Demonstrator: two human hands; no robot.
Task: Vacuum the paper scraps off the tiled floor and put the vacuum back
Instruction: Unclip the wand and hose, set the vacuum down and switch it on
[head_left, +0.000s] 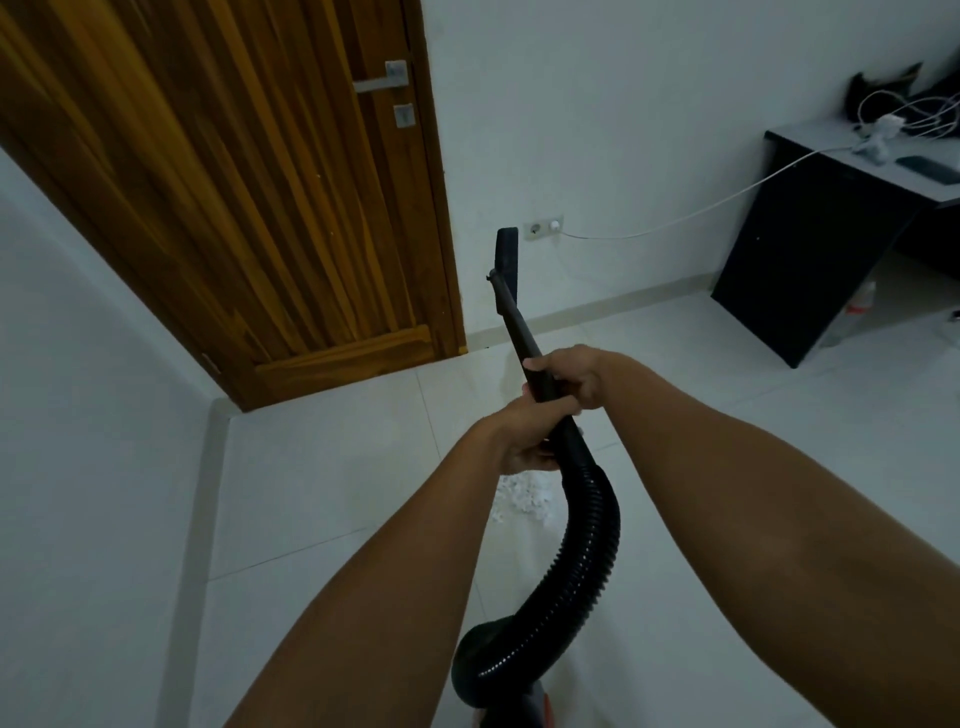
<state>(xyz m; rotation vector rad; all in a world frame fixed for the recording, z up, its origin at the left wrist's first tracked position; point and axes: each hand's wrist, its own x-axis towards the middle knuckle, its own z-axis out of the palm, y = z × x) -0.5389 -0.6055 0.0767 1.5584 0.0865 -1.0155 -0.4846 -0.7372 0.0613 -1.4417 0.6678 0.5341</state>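
Both my hands grip the black vacuum wand (517, 322), which points up and away from me. My right hand (571, 379) holds it higher up, my left hand (530, 431) just below where the ribbed black hose (587, 561) joins. The flat black nozzle (508, 254) is lifted off the floor, in front of the wall. The hose curves down to the vacuum body (498, 680) at the bottom edge, mostly out of view. A small heap of white paper scraps (524, 501) lies on the tiled floor below my hands.
A wooden door (234, 208) stands shut at the left. A wall socket (543, 227) has a white cable running to a black desk (810, 249) at the right, which holds cables and a phone. Pale tiles (322, 493) stretch around me.
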